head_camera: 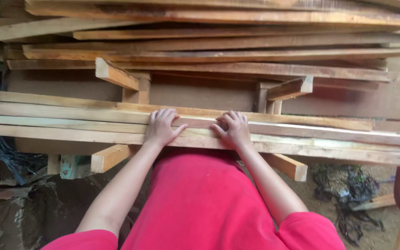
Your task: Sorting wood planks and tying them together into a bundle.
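Both hands lie flat, fingers spread, on the near planks (70,125) stacked across the desk: left hand (161,128) and right hand (234,129) near each other at the front edge, holding nothing. Beyond them, a dark gap, perhaps board, separates these planks from the far pile (218,51).

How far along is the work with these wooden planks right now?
Done: several long planks lie side by side across the wooden frame, with more boards stacked behind. In hand: left hand and right hand press flat on the near planks. What remains cannot be told.
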